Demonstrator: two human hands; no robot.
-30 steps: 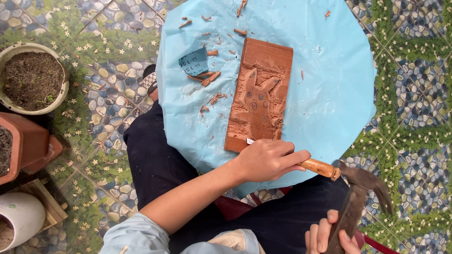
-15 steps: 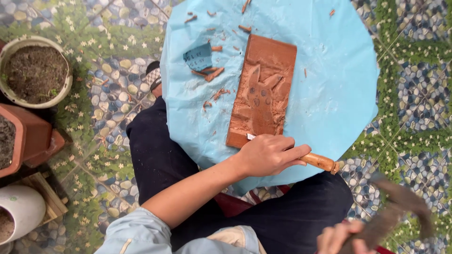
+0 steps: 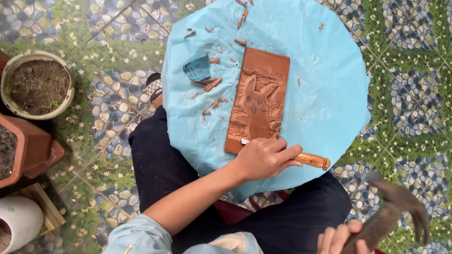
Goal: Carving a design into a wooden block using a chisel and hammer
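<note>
A reddish-brown wooden board (image 3: 262,75) with a carved animal figure lies on a round table under a light blue cover (image 3: 325,89). My left hand (image 3: 263,157) grips a chisel with a wooden handle (image 3: 313,160); its metal tip rests at the board's near edge. My right hand (image 3: 339,240) shows at the bottom edge and holds a claw hammer (image 3: 393,209) raised to the right of the chisel, apart from it. Wood chips (image 3: 209,84) lie scattered on the cover left of the board.
A small blue paper slip (image 3: 197,69) lies among the chips. On the pebble-patterned floor at the left stand a round pot of soil (image 3: 37,84), a terracotta planter (image 3: 23,150) and a white pot (image 3: 19,221). My dark-trousered legs (image 3: 160,169) sit under the table.
The hammer swung away to the right after being close to the chisel handle, then came back up somewhat. The left hand and chisel stayed at the board's near edge.
</note>
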